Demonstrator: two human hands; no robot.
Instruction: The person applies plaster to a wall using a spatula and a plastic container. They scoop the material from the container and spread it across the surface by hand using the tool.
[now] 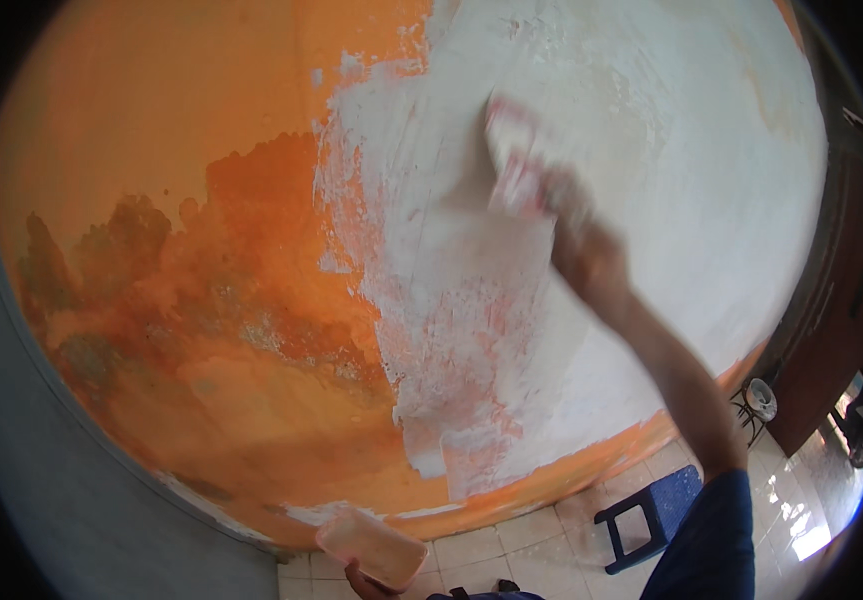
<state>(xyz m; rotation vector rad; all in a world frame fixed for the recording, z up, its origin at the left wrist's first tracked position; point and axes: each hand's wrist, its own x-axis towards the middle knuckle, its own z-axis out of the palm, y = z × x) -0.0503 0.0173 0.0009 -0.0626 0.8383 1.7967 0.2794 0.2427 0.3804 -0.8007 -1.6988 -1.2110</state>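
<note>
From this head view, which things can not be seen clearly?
- Tool in the right hand: motion blur smears it against the white-coated wall; its exact kind and the grip are unclear.
- Left hand: cut off by the lower edge under the pale tray; the tray's contents do not show.
- Small round object beside the blue stool: too small and bent by the fisheye rim.

Right hand (576,235) and the flat tool (513,155) it presses on the wall (651,120): motion-blurred, fingers indistinct, tool type unclear. Left hand (371,583) cut by bottom edge, only fingers under the pale tray (371,545) visible; tray contents not visible. Blue stool (651,515) partly hidden behind the sleeve (711,540). Objects at right edge by the dark door (831,300) too small, dark to identify.
</note>
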